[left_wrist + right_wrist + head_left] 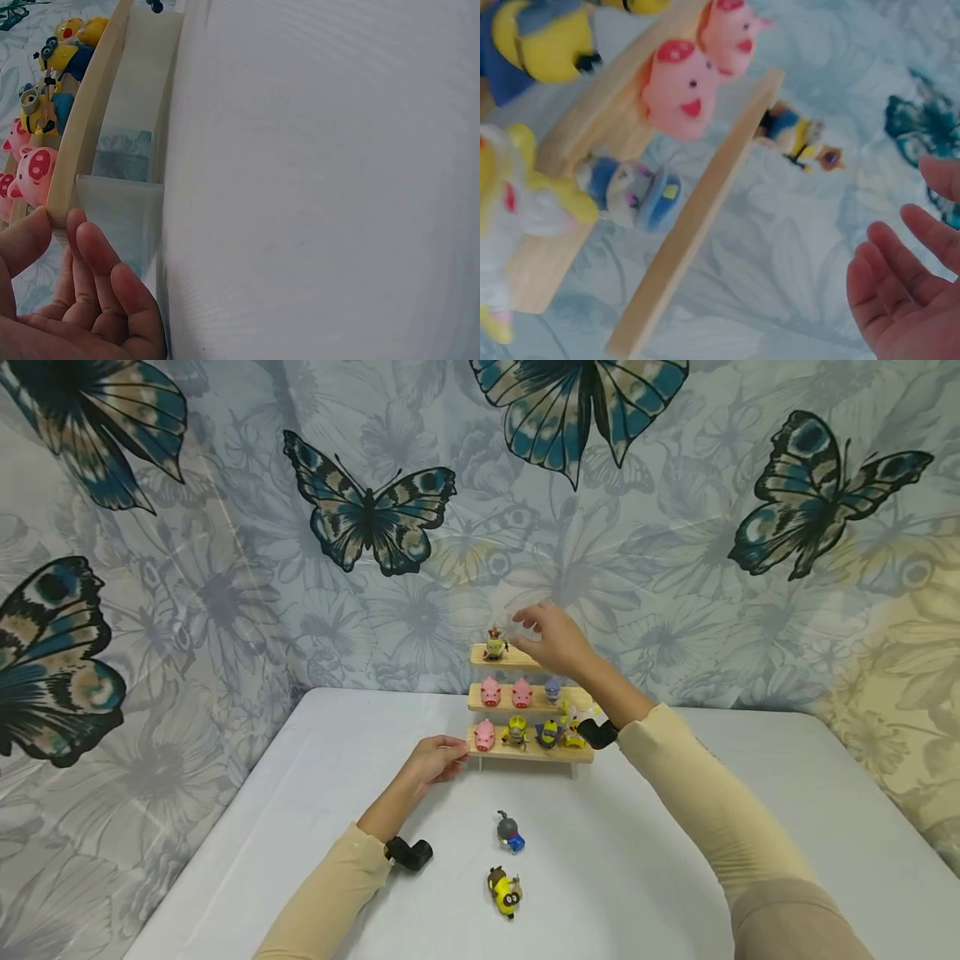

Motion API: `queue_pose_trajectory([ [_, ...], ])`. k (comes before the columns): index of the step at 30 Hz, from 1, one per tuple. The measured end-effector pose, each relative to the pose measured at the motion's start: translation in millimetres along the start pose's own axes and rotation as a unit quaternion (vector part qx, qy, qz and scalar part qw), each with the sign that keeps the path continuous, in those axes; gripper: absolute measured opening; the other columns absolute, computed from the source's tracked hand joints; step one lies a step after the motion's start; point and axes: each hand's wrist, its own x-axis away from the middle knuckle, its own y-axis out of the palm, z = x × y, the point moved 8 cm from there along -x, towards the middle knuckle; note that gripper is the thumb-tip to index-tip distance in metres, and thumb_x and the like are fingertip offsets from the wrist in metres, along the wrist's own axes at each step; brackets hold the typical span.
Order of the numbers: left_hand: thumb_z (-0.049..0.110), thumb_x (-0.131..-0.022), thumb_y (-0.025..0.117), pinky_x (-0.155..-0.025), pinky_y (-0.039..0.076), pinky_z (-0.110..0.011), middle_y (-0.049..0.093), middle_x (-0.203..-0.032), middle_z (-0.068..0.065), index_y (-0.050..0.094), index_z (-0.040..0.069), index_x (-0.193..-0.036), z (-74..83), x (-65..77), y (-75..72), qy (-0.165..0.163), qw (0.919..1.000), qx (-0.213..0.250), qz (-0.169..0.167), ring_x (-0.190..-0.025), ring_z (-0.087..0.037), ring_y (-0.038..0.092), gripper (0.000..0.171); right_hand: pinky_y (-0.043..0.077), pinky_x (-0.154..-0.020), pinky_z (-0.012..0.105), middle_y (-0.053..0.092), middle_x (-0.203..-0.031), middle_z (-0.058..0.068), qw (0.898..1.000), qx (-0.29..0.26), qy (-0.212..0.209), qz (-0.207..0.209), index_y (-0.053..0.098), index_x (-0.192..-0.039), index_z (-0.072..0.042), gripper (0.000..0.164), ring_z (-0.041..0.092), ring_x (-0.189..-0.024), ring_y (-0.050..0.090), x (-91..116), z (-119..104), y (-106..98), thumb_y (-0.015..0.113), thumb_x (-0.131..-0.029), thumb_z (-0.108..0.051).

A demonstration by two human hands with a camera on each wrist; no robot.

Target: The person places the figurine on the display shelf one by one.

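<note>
My left hand [433,760] pinches the left end of the bottom tier of a three-tier wooden display shelf [532,756], thumb above and fingers below in the left wrist view. Beside the top tier, my right hand [558,641] hovers with relaxed fingers and holds nothing. A crowned yellow minion figure [494,645] stands on that tier, just left of the right hand and apart from it. On the middle tier are two pink pigs [491,692] and a blue-capped figure [630,191]. The bottom tier holds another pig [36,174], two minion figures [515,732] and a yellow-and-white figure [510,217].
Two loose figures lie on the white table [337,735] in front of the shelf: a grey-and-blue one [509,831] and a yellow-and-brown minion [504,893]. A butterfly-patterned cloth [420,627] hangs behind the table. Each wrist wears a black camera [411,854].
</note>
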Motion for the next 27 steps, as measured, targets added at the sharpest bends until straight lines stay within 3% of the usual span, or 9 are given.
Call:
queue_pose_trajectory([
  [7,0.021,-0.095,0.064,-0.057,0.045,-0.02,0.072,-0.09,-0.004,0.064,0.004,-0.115,1.5,-0.7,0.7,-0.003,1.0,0.002,-0.002,-0.063,-0.005,0.059,0.026,0.047,-0.091,0.047,0.062,-0.119,0.02,0.999,-0.027,-0.031,-0.022,0.06,-0.126,0.0,0.037,0.034,-0.108,0.057,39.6,-4.5,4.4,0.064,-0.095,-0.019],
  [14,0.019,-0.095,0.064,-0.058,0.045,-0.02,0.072,-0.089,-0.003,0.064,0.004,-0.115,3.1,-1.3,-2.2,-0.003,1.0,0.003,0.001,-0.064,-0.005,0.059,0.025,0.048,-0.071,0.034,0.067,-0.093,0.009,0.998,-0.04,-0.039,-0.03,0.066,-0.119,-0.002,0.029,0.02,-0.081,0.059,74.1,-10.3,14.8,0.063,-0.094,-0.017],
  [21,0.02,-0.095,0.064,-0.059,0.045,-0.021,0.071,-0.086,-0.001,0.064,0.005,-0.115,3.8,-0.3,-3.1,0.003,1.0,0.003,0.003,-0.065,-0.005,0.059,0.025,0.046,-0.061,0.026,0.066,-0.077,0.003,0.996,-0.065,-0.033,-0.049,0.07,-0.109,0.0,0.022,0.011,-0.066,0.054,102.4,-16.5,37.3,0.066,-0.091,-0.013],
  [27,0.02,-0.095,0.064,-0.06,0.045,-0.021,0.072,-0.09,-0.004,0.064,0.005,-0.114,1.2,0.6,0.2,0.004,1.0,0.006,-0.001,-0.065,-0.006,0.059,0.025,0.044,-0.06,0.023,0.064,-0.076,0.0,0.994,-0.062,-0.028,-0.08,0.072,-0.106,-0.004,0.019,0.008,-0.067,0.051,127.4,-20.0,65.7,0.068,-0.09,-0.015],
])
